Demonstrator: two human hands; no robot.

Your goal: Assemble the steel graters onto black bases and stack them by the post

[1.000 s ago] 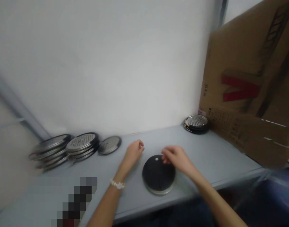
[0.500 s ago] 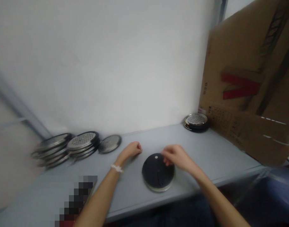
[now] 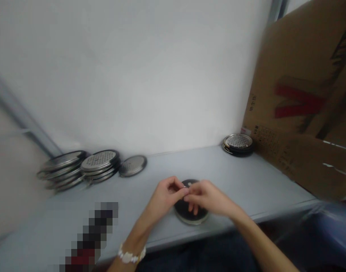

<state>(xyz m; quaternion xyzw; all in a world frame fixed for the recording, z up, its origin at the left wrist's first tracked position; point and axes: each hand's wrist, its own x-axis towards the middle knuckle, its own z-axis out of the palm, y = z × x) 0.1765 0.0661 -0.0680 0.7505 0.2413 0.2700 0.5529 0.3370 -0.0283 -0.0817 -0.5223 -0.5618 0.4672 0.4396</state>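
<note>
A round black disc with a pale metal rim [image 3: 189,218] lies on the grey table near its front edge, partly covered by my hands. Over its far left side, my left hand [image 3: 170,193] is closed in a pinch, with a tiny shiny thing at the fingertips, too small to name. My right hand [image 3: 205,196] meets it there, thumb and forefinger pinched together against the left fingertips. Whatever the right fingers hold, if anything, is hidden. One pale round spot [image 3: 189,184] shows on the disc just beyond the fingers.
Stacks of round perforated metal discs [image 3: 100,160] stand at the back left, with a single disc [image 3: 133,165] beside them. Another stack [image 3: 238,141] sits at the back right, against a large cardboard box [image 3: 288,113]. A white wall [image 3: 161,75] rises behind the table [image 3: 274,185].
My left hand has moved right, from beside the black disc to above it. Both hands' fingertips now meet, where before they were apart. The view has shifted slightly.
</note>
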